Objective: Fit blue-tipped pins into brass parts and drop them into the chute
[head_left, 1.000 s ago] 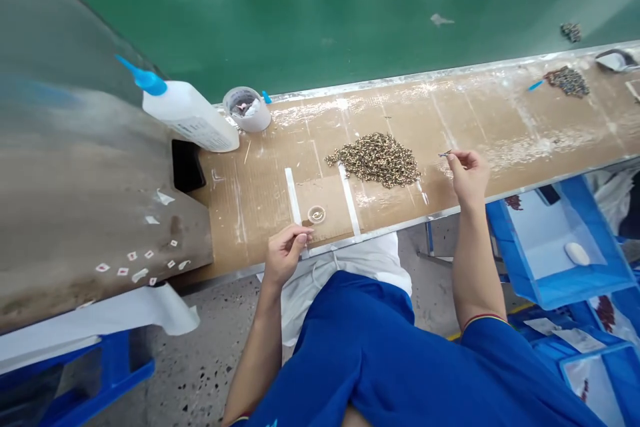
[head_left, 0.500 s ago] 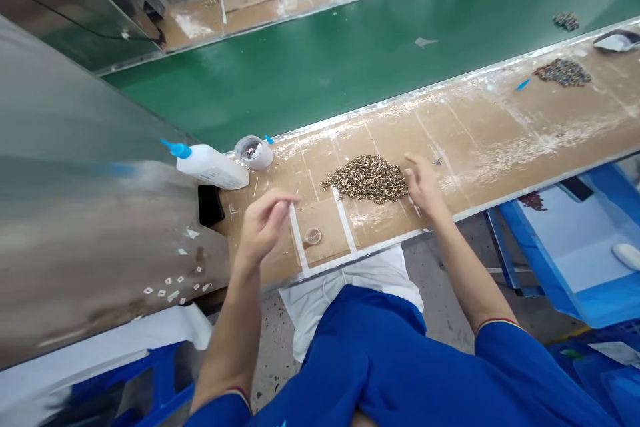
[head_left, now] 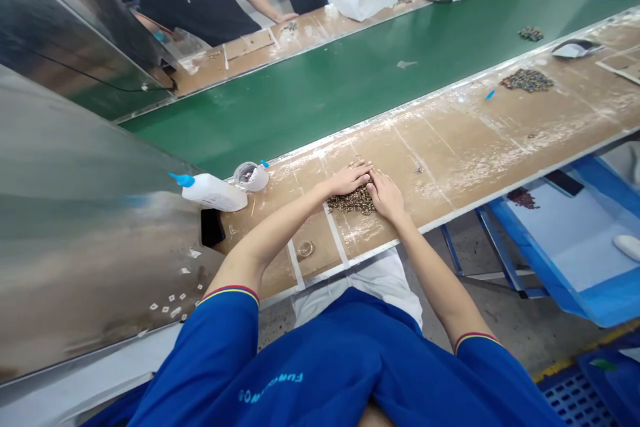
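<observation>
My left hand [head_left: 347,180] and my right hand [head_left: 386,197] lie palm down, meeting over a pile of small brass-coloured metal parts [head_left: 356,201] on the cardboard-covered bench [head_left: 450,147]. Much of the pile is hidden beneath my fingers. Near my left forearm, a small clear round dish [head_left: 305,249] sits inside a square marked with white tape. Beyond my left hand stand a white glue bottle with a blue nozzle [head_left: 213,192] and a small white cup [head_left: 250,177].
A green conveyor belt [head_left: 325,100] runs behind the bench, with a co-worker [head_left: 200,3] at a bench beyond it. A second pile of dark metal parts [head_left: 527,80] lies to the right. A steel panel [head_left: 75,213] stands left, and a blue bin [head_left: 565,247] sits below right.
My view has swung up and back, bringing in the far bench and people. Both hands have moved in from apart to meet over the pile, and the right hand's earlier pinch has opened.
</observation>
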Demonstrator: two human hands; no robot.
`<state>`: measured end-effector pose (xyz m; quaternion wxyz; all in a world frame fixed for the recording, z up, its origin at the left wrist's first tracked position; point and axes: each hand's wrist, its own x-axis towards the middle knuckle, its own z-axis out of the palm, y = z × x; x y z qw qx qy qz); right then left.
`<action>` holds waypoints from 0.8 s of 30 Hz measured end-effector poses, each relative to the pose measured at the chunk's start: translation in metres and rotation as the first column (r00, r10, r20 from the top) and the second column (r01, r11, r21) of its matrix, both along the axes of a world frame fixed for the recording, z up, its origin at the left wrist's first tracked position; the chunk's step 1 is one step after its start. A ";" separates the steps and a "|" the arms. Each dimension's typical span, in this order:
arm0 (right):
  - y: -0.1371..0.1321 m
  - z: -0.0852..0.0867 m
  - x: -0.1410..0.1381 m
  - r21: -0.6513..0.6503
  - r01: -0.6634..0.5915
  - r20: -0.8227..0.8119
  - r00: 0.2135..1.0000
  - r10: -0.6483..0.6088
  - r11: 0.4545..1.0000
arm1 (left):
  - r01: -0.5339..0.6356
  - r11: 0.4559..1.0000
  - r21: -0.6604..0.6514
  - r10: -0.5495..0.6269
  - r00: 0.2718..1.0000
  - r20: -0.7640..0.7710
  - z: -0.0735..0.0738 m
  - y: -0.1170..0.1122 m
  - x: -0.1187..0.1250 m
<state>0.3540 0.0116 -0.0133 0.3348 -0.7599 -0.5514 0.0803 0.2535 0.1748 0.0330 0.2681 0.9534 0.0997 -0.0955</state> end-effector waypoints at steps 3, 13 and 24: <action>-0.006 0.001 -0.018 -0.008 0.088 -0.008 0.996 -0.088 0.996 | 0.077 0.997 -0.030 -0.076 0.997 0.034 -0.003 -0.001 -0.002; -0.035 0.001 -0.082 -0.023 0.322 -0.028 0.946 -0.323 0.946 | 0.211 0.976 -0.049 -0.210 0.977 0.028 -0.003 -0.023 -0.028; -0.045 0.002 -0.130 -0.026 0.463 -0.031 0.886 -0.463 0.886 | 0.296 0.955 -0.011 -0.296 0.955 0.002 0.012 -0.044 -0.047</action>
